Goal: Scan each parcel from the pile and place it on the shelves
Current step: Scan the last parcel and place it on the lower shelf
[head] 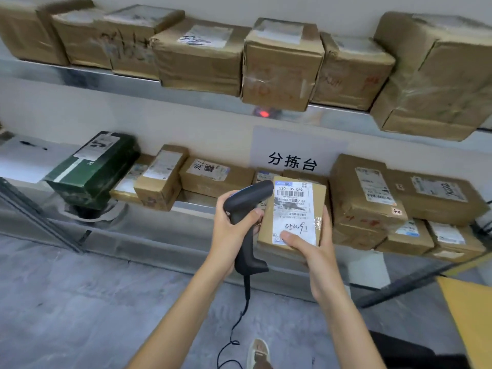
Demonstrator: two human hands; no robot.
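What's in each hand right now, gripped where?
Left hand grips the barcode scanner by its handle. Right hand holds the labelled parcel at its lower end, thumb on the label.

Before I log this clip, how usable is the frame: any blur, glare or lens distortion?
Head view: the label on the held parcel is sharp; the top-shelf boxes are smeared; the wide lens bows the upper shelf; a red glow reflects off its metal edge.

wall sign (292, 161) with black characters | grey floor (80, 302) | yellow sheet (471, 315) lower right | shoe (258, 352)
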